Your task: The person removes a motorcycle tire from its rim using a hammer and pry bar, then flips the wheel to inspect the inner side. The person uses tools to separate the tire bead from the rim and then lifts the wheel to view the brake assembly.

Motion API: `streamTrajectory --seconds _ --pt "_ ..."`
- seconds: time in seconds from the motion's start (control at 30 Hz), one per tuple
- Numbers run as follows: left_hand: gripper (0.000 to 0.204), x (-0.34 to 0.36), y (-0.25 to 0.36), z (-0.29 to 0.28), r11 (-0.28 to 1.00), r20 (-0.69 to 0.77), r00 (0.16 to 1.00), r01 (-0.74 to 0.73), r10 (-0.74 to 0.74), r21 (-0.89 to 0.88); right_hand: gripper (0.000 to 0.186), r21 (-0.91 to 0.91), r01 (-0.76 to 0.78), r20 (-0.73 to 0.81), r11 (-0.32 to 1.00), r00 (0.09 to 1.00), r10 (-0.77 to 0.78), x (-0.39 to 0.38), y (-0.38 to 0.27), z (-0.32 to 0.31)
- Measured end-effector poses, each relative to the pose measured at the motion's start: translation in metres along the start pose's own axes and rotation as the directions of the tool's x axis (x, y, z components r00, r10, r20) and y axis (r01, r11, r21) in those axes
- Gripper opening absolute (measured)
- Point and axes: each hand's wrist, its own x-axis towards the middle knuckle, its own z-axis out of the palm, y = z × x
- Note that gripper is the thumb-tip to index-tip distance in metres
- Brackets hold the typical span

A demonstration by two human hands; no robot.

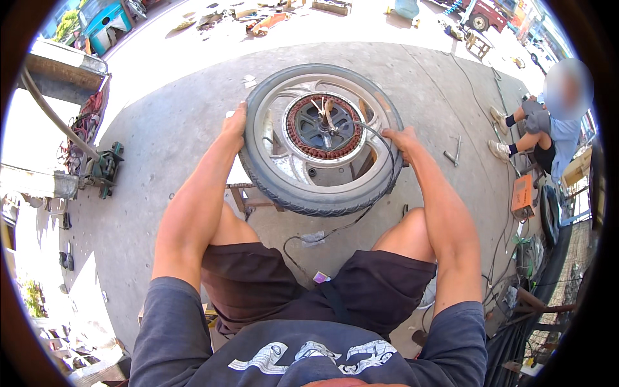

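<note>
A wheel with a black tyre (303, 201) and a silver cast rim lies nearly flat before me. Its hub motor (309, 132) is uncovered, showing a ring of reddish-brown copper windings and a dark spoked centre. Pale wire ends (320, 105) stick up near the axle. My left hand (237, 120) grips the tyre's left side, and my right hand (400, 139) grips the right side; both hands' fingers are partly hidden behind the rubber. From the hub a black cable (361, 216) runs over the tyre and down between my knees. A low stand (258, 200) shows beneath the wheel.
A seated person (554, 126) is at the right, with an orange box-shaped machine (522, 195) nearby. A T-shaped metal tool (453, 153) lies on the concrete. Cables cross the floor at right. A bench vise (111, 169) stands left. Scattered parts (264, 22) lie beyond the slab.
</note>
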Motion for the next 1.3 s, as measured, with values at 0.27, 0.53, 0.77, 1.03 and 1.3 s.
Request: streamTrajectory --seconds 0.27,0.53,0.77,1.03,1.3 --pt "0.079 -0.015 0.008 0.001 0.989 -0.144 0.987 -0.056 0.075 0.136 0.062 -0.183 0.057 -0.027 0.981 0.998 -0.063 0.047 0.022 -0.001" --pt "0.073 -0.010 0.005 -0.005 0.985 -0.139 0.988 -0.041 0.065 0.166 0.058 -0.261 0.069 -0.074 0.963 0.993 -0.092 0.035 0.014 0.003" --pt "0.068 0.009 -0.001 -0.010 0.943 -0.175 0.977 -0.060 0.123 0.329 0.064 -0.411 0.079 -0.055 0.908 0.992 -0.111 0.041 0.016 -0.002" --pt "0.072 -0.019 0.013 -0.008 0.893 -0.229 0.963 -0.021 0.138 0.450 0.070 -0.708 0.128 -0.096 0.694 0.957 -0.274 0.003 -0.008 0.005" --pt "0.052 -0.069 0.054 0.002 0.691 -0.095 0.929 -0.196 0.359 0.695 0.072 -0.796 0.147 -0.065 0.588 0.944 -0.324 -0.001 -0.010 0.001"
